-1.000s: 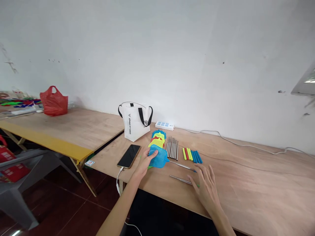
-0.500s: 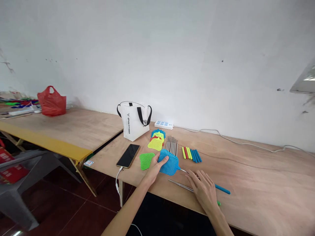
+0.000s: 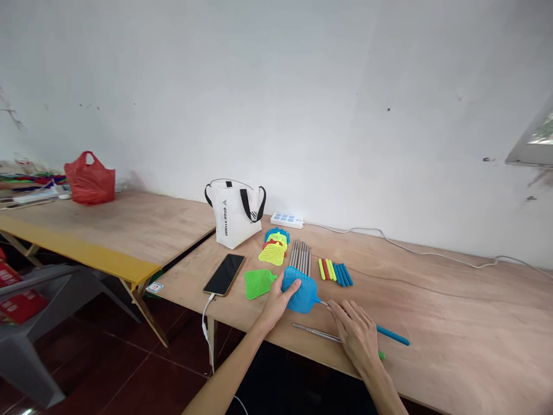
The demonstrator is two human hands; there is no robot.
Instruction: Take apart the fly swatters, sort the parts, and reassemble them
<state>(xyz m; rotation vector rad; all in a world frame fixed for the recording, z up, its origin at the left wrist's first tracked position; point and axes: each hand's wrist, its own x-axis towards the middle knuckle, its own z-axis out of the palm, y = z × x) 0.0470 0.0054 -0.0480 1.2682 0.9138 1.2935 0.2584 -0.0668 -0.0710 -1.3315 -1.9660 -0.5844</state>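
Note:
My left hand (image 3: 275, 304) is closed on the blue mesh head of a fly swatter (image 3: 301, 293), thumb on top. The swatter's thin metal rod runs under my right hand (image 3: 358, 331), whose fingers are closed round it; its blue grip (image 3: 394, 335) sticks out beyond. Below lies a second metal rod (image 3: 317, 332) with a green grip end (image 3: 381, 355), partly hidden by my right hand. A green swatter head (image 3: 258, 283) rests left of my left hand. Behind are stacked yellow, red and blue heads (image 3: 272, 253), a row of metal rods (image 3: 301, 253) and coloured grips (image 3: 336, 272).
A phone (image 3: 224, 275) on a white cable lies left on the wooden table (image 3: 453, 323). Behind it stand a white bag (image 3: 237, 216) and a power strip (image 3: 287, 220), its cord along the wall. A red plastic bag (image 3: 90, 178) sits on the left-hand table.
My left hand and the blue swatter head have shifted slightly right and down, uncovering the stem of the green head. The blue grip reaches a little further right past my right hand.

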